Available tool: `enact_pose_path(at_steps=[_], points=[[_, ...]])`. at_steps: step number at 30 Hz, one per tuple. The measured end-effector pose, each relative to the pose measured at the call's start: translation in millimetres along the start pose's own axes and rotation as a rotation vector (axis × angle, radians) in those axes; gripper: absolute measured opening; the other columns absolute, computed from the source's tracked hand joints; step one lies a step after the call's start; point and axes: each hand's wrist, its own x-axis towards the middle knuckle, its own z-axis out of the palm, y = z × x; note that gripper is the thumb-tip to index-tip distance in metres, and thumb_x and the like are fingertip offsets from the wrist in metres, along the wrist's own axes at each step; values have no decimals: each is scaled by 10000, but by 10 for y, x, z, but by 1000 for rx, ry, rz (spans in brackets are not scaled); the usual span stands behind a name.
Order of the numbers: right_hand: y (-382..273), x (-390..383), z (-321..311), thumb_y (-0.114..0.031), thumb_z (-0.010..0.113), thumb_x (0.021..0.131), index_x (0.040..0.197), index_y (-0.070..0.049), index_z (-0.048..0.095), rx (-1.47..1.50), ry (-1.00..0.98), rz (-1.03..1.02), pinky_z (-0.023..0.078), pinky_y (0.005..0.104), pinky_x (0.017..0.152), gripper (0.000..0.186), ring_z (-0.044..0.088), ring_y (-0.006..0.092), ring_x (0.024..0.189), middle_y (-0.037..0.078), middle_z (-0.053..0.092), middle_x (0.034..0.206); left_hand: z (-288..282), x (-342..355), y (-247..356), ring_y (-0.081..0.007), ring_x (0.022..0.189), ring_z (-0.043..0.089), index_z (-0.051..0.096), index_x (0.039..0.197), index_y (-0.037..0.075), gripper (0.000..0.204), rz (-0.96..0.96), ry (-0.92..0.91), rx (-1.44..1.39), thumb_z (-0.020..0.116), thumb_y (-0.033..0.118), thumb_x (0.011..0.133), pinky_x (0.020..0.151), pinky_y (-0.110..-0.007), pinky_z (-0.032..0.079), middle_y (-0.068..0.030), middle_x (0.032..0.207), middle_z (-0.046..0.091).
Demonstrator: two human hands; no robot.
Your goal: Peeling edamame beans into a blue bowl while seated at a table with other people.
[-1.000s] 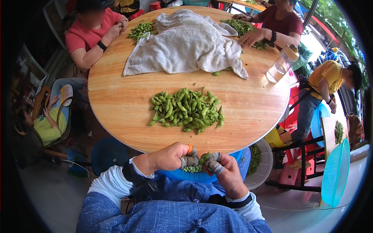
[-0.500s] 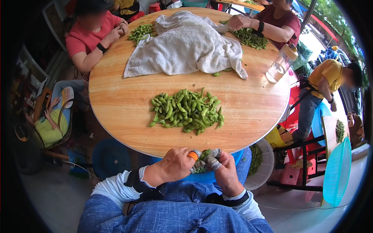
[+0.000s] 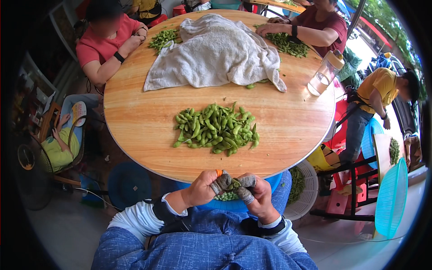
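Note:
My left hand point(image 3: 204, 188) is closed on a green bean pod point(image 3: 235, 183) just below the table's near edge, with grey wrapping and an orange band on its fingers. My right hand point(image 3: 258, 198), also with wrapped fingertips, pinches the same pod from the right. Beneath them sits a blue basin point(image 3: 216, 204) holding shelled green beans point(image 3: 223, 196), partly hidden by my hands. A pile of unshelled pods point(image 3: 213, 126) lies on the round wooden table point(image 3: 135, 117) in front of me.
A white towel point(image 3: 211, 54) covers the far tabletop, beside a clear bottle point(image 3: 321, 76). Co-workers sit at left point(image 3: 108, 54) and right point(image 3: 319, 33) with pods. A white basket point(image 3: 306, 189), turquoise basket point(image 3: 389, 200) and blue tub point(image 3: 128, 184) flank me. Others sit or stand at both sides.
My hands have shifted slightly, the left one rightward from a second ago, still on a pod. The co-worker at the right has moved their hands over the pods.

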Motion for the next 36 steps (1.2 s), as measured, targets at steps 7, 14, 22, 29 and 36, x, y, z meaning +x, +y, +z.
enact_pose_path(at_steps=[7,14,22,29,36], points=[[-153,55,106,1,568,749,845,9,560,-9,142,184,433,248,620,97,536,115,688,67,578,754,52,37,137,-46,546,413,504,750,27,127,-49,-17,226,489,110,845,485,-208,357,35,581,444],[-197,110,153,21,610,632,791,-7,556,-532,94,-91,438,330,539,170,546,314,624,150,543,689,99,-6,104,-48,572,415,508,787,35,67,-179,57,-148,445,24,810,502,-199,351,25,651,453],[-117,12,160,53,594,629,794,-20,562,-631,108,-133,434,323,524,184,541,312,622,141,543,698,126,-35,-166,-61,502,362,500,840,51,168,-99,117,-130,353,8,772,453,-187,289,22,601,431],[-277,-565,-818,11,579,732,909,15,595,-948,553,180,462,281,610,177,593,204,670,138,607,728,-137,0,80,-159,586,559,537,899,-13,179,145,250,495,526,107,767,504,-287,413,-72,650,564],[-337,-750,-943,10,561,736,952,34,576,-870,676,258,438,258,598,218,538,146,624,110,604,744,-468,504,218,-311,539,549,548,826,6,227,318,386,1484,585,212,737,500,-391,426,-148,614,561]])
